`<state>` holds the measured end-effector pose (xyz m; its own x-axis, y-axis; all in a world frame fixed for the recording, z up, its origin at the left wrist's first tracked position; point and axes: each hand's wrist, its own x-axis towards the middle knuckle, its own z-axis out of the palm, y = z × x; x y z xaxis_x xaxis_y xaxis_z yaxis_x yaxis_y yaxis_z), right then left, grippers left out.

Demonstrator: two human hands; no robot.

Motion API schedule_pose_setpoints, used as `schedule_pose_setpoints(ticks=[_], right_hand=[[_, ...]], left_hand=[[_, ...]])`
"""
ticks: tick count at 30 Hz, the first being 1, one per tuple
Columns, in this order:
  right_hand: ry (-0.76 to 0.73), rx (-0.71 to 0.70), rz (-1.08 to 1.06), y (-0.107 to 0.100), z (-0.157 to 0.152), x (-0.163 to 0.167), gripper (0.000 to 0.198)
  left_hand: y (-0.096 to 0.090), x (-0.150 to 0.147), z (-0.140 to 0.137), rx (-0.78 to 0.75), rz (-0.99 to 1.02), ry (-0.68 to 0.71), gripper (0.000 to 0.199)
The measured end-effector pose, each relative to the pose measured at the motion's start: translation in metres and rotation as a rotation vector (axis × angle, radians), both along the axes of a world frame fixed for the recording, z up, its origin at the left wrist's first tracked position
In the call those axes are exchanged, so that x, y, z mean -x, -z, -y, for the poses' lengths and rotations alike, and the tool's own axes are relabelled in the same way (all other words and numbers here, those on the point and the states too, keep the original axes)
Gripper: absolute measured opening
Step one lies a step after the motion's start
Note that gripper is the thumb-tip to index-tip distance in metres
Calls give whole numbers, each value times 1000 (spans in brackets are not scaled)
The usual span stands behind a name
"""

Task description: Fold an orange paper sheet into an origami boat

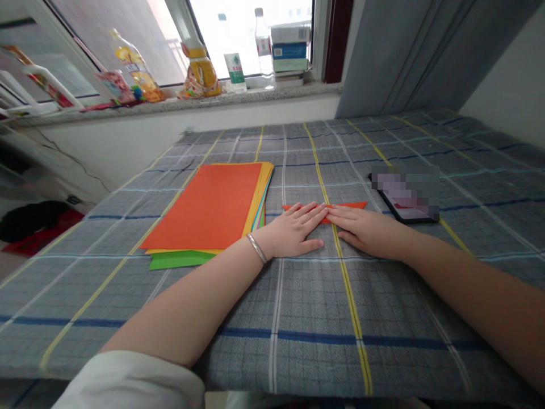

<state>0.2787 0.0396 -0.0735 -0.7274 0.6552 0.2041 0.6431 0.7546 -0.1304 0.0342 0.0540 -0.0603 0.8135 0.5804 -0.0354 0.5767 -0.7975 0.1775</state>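
A small folded piece of orange paper (355, 205) lies flat on the checked cloth, its pointed right end showing. My left hand (297, 228), with a silver bracelet at the wrist, rests palm down on its left part, fingers stretched out. From the other side my right hand (361, 227) lies flat over its middle, fingers extended. The fingertips of both hands meet near the paper's centre and cover much of it. Left of my left hand is a stack of coloured paper (208, 204), orange on top, with yellow and green sheets sticking out.
A phone (406, 196) lies to the right of my right hand. The grey checked tablecloth (315, 301) covers the table. On the windowsill (255, 95) behind stand bottles, a tube (235, 71) and stacked boxes (290, 51). A grey curtain (409, 57) hangs at the back right.
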Motion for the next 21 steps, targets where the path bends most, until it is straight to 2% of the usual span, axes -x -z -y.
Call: schedule_pose_setpoints(ticks=[10,15,21], right_hand=[[2,271,36,-6,0,-8,68],[5,313,55,-10,1,-10,68],[33,291,110,-16,3,-9,69]], left_hand=[[-10,7,-3,107,-37,31,73],[-9,10,0,77,-55,35,69],[-11,10,7,11,-128,15,72]])
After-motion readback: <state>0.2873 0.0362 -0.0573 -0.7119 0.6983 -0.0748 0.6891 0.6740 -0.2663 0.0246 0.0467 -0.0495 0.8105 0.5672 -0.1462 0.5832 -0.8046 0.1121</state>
